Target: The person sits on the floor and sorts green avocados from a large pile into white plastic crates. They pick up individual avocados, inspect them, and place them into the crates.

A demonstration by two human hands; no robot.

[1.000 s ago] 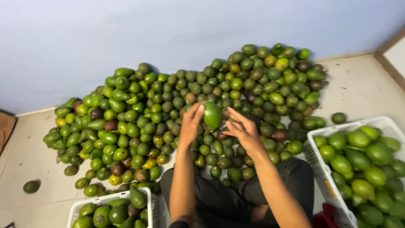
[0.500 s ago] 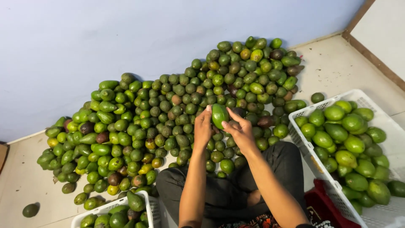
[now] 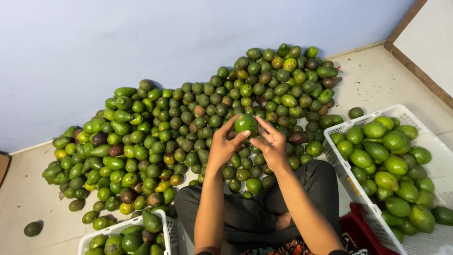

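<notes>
Two hands hold up one green avocado (image 3: 246,123) over the near edge of a big avocado pile (image 3: 188,137) on the floor. Fingers of the left hand (image 3: 222,146) and right hand (image 3: 271,144) pinch it from both sides. One white crate (image 3: 427,141) of avocados sits right, another white crate (image 3: 167,226) sits left.

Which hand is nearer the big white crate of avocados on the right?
Right. The right hand is at the held avocado, closer to the white crate; the left hand is on the avocado's far side.
</notes>
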